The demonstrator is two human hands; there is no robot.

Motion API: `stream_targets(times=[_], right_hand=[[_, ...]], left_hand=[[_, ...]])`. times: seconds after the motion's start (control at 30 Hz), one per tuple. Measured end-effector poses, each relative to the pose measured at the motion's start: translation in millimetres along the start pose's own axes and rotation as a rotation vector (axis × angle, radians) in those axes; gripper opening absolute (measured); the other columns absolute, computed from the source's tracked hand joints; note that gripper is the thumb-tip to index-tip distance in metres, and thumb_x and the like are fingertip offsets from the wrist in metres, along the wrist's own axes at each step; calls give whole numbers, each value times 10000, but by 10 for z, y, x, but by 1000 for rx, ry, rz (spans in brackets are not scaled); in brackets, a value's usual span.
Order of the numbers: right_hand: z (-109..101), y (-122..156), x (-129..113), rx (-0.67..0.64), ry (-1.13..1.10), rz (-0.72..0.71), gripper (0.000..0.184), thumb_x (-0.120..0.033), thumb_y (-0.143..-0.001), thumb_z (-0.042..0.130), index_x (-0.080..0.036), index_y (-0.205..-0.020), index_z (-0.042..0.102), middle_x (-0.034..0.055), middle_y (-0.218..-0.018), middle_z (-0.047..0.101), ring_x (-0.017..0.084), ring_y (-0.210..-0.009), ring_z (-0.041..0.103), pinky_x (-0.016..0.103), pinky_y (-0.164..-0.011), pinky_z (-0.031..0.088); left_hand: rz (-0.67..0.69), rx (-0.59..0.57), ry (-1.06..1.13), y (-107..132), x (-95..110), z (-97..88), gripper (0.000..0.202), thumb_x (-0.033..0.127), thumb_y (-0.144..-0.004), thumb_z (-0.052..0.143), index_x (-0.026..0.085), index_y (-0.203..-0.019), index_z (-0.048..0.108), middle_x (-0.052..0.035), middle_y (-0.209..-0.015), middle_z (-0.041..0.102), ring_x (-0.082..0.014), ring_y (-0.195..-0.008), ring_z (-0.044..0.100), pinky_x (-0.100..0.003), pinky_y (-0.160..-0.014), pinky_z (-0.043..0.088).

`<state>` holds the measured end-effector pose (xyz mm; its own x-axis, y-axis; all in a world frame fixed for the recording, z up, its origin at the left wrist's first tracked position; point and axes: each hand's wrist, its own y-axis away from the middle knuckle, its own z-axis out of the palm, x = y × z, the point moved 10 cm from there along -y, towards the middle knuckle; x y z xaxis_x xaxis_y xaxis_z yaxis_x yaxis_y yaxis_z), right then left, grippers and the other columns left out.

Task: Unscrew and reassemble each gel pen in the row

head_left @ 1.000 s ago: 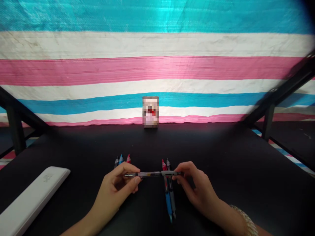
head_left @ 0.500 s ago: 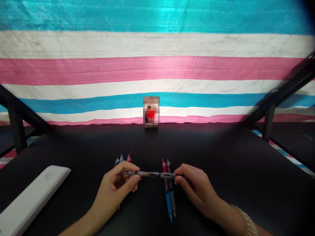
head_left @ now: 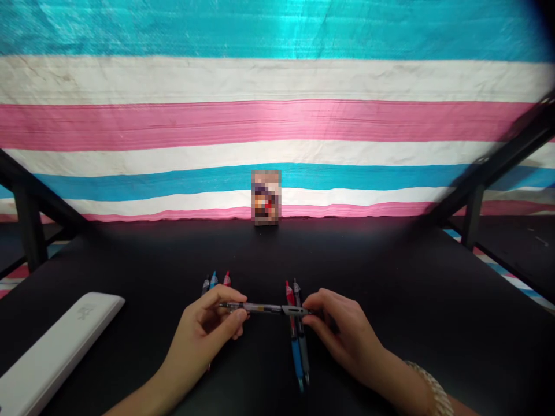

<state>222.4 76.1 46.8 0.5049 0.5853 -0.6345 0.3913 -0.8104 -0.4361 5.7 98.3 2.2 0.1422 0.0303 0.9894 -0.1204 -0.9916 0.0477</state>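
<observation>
Striped tarp behind, black counter. Pen held level just above counter, between both hands. L hand pinched on tip end, R hand pinched on clip end. Tip: keep halves in line, grip near joint, twist w/o bending. Spare pens under pen, near R hand; 3 more by L; white case far L.

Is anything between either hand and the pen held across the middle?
No. The left hand and right hand each pinch an end of the pen directly; other pens lie beneath it.
</observation>
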Motion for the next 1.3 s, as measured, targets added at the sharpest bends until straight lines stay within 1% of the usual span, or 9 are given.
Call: stream_targets(times=[0.13, 0.4, 0.53, 0.73, 0.83, 0.93, 1.03, 1.17, 1.3], right_hand=[[35, -17, 1, -10, 67, -31, 157, -232, -1026, 495, -204, -904, 589, 22, -717, 601, 167, -607, 554, 269, -559, 405], [123, -9, 70, -81, 94, 41, 371, -337, -1074, 340, -220, -760, 500, 11, -666, 532, 166, -568, 500, 273, -534, 353], [159, 11, 125, -120, -9, 99, 398, -358, -1074, 333, -223, -714, 432, -9, -656, 478, 152, -568, 458, 272, -545, 331], [232, 21, 198, -204, -161, 221, 402, -370, -1065, 378, -215, -697, 421, -28, -649, 459, 135, -573, 427, 263, -554, 318], [249, 11, 152, -246, -225, 241, 393, -368, -1065, 406, -209, -716, 494, -24, -661, 495, 135, -588, 450, 258, -562, 341], [277, 9, 18, -307, -195, 140, 386, -419, -1060, 429, -202, -786, 593, 7, -725, 550, 162, -660, 516, 271, -608, 387], [336, 40, -82, -368, -120, 17, 388, -435, -1072, 386, -191, -937, 656, 44, -798, 610, 194, -733, 555, 296, -652, 410], [308, 41, -145, -293, 63, -130, 334, -381, -1073, 400, -161, -1129, 645, 72, -856, 677, 218, -737, 543, 325, -633, 378], [274, 31, -176, -242, 116, -171, 292, -315, -1068, 408, -135, -1155, 621, 73, -850, 683, 216, -725, 543, 323, -616, 378]], left_hand=[[20, -26, -3, 0, -35, 29, 145, 331, -856, 716, 207, -927, 692, 18, -588, 659, -136, -529, 605, -222, -540, 472], [38, -36, -23, 32, -38, 63, 140, 328, -876, 691, 210, -951, 688, 15, -590, 655, -154, -542, 628, -243, -549, 497], [157, -28, -67, 56, 93, 58, 86, 234, -885, 677, 226, -968, 700, 11, -642, 665, -149, -575, 652, -224, -557, 507], [344, -11, -89, 106, 315, 55, 188, 93, -844, 679, 245, -945, 724, -12, -838, 688, -139, -624, 677, -225, -605, 549], [257, 22, -41, 78, 224, -4, 148, 142, -847, 711, 247, -951, 722, -1, -805, 668, -132, -627, 641, -206, -585, 522], [71, 17, 112, 23, 51, -17, 102, 218, -845, 751, 239, -937, 712, 17, -747, 640, -121, -641, 594, -178, -567, 480], [-47, -41, 353, -22, -21, 68, 122, 276, -831, 787, 225, -922, 724, -6, -834, 685, -144, -787, 635, -211, -732, 531], [-114, -39, 546, -57, -60, 110, 160, 289, -820, 813, 215, -951, 756, -24, -913, 699, -170, -912, 664, -293, -911, 541], [-107, -25, 557, -61, -65, 86, 275, 253, -867, 770, 256, -1136, 714, -23, -954, 678, -154, -886, 650, -275, -838, 566]])
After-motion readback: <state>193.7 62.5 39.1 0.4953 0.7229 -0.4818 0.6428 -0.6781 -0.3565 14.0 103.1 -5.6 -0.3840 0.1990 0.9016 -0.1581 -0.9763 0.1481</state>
